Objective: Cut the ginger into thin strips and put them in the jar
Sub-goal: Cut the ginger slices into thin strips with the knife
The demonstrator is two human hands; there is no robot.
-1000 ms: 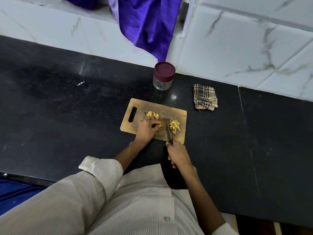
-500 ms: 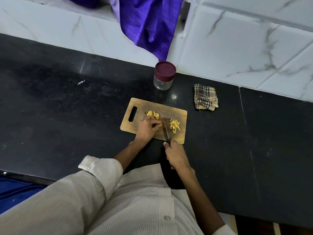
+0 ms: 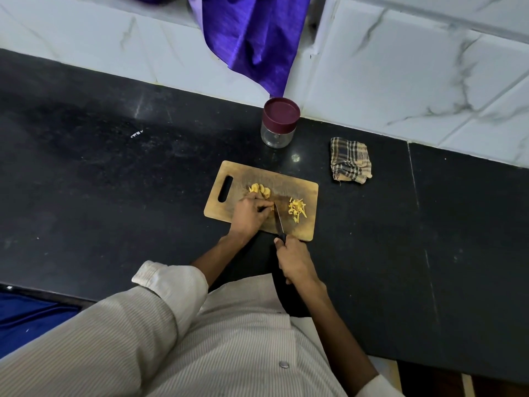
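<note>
The left hand (image 3: 248, 214) pinned ginger slices (image 3: 260, 190), fingertips best curled back, while the right hand (image 3: 292, 260) gripped the knife (image 3: 279, 222) beside them.

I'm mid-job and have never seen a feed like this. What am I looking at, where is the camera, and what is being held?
There is no machine here: a person works with two bare hands, and the single picture comes from a wide-angle camera on their head, looking down over their striped shirt. On the black stone counter lies a wooden cutting board with a handle slot. The right hand grips a dark-handled knife, blade over the board. The left hand presses down on the board beside the blade; what it steadies is hidden. Uncut yellow ginger pieces sit just beyond it, and a pile of thin ginger strips lies right of the blade. Behind the board stands a clear glass jar with a maroon lid, lid on, and a folded checked cloth.
</note>
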